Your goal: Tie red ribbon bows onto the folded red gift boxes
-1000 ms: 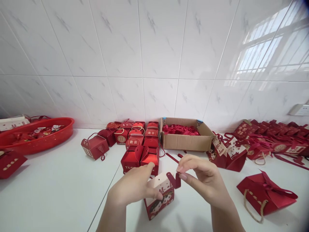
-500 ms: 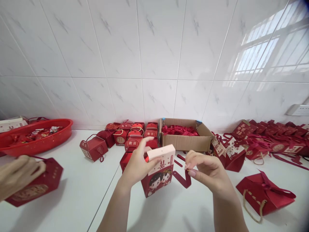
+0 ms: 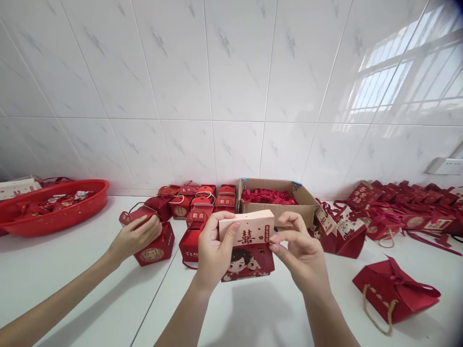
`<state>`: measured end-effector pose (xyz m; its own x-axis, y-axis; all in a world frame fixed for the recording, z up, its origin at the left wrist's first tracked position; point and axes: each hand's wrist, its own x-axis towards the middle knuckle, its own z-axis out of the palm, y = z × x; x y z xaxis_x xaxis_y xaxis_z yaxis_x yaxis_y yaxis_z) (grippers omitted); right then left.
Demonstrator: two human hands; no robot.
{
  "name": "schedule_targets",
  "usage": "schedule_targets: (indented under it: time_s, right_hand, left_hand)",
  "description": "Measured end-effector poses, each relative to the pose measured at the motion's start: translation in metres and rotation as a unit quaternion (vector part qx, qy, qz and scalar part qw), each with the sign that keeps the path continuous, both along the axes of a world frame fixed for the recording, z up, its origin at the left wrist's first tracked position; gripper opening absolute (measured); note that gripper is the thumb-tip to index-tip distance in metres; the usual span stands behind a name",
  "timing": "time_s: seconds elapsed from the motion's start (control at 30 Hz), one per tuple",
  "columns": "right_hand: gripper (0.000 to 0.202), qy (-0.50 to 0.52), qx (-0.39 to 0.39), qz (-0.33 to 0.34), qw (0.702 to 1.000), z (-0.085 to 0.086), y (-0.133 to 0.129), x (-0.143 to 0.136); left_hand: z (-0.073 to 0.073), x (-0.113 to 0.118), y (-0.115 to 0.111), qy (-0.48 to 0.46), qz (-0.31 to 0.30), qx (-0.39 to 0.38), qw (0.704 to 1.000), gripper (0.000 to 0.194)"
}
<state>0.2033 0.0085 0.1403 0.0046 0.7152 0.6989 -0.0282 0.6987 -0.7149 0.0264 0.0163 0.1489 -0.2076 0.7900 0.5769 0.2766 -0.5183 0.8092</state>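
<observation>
The small printed box (image 3: 249, 265) is right in front of me, held up over the white table (image 3: 224, 327), its cream upper part tipped towards me. That cream part carries a red double character and a dark red label at its right end; below it are cartoon faces on a red ground. My left hand (image 3: 213, 248) grips the box at its left end, thumb pressed on the cream front and fingers bent round behind. My right hand (image 3: 302, 250) is at the opposite end, thumb and forefinger brought together by the label, the other fingers curled loosely and apart; I can't tell what, if anything, is pinched between those tips.

Just beyond my hands is a cardboard carton (image 3: 304, 212) filled with red ribbons (image 3: 267, 196), and to its left a cluster of red boxes (image 3: 198, 217). Further left, another person's hand (image 3: 142, 236) holds a red box with a gold emblem (image 3: 154, 253). Near my right forearm lies a ribbon-tied box with a rope handle (image 3: 396, 294). At the far left, a red basin (image 3: 72, 217) holds small wrapped pieces.
</observation>
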Motion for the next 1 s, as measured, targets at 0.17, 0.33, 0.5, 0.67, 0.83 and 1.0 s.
schedule_targets:
  time_s: [0.17,0.33,0.5,0.67,0.83,1.0]
  right_hand:
    - [0.009,-0.033,-0.010,0.005,0.999,-0.001,0.002,-0.013]
    - [0.015,-0.024,0.018,0.000,1.000,0.000,-0.001,-0.020]
    - [0.022,-0.029,0.062,-0.018,0.997,0.000,-0.003,-0.017]
    - [0.023,-0.060,0.095,-0.039,0.993,0.001,-0.003,-0.015]
    - [0.027,-0.050,0.122,-0.037,0.991,0.003,-0.005,-0.014]
    - [0.026,-0.046,0.135,-0.030,0.989,0.001,-0.006,-0.014]
  left_hand:
    - [0.001,0.003,-0.007,0.022,-0.022,0.043,0.999,0.007]
    - [0.002,0.007,-0.018,0.020,-0.065,0.054,0.996,0.008]
    - [0.003,0.008,-0.021,0.049,-0.073,0.100,0.991,0.011]
    - [0.004,0.010,-0.020,0.076,-0.045,0.149,0.985,0.009]
    - [0.000,0.014,-0.023,0.021,-0.151,0.165,0.974,0.015]
    - [0.000,0.017,-0.023,0.008,-0.163,0.179,0.970,0.015]
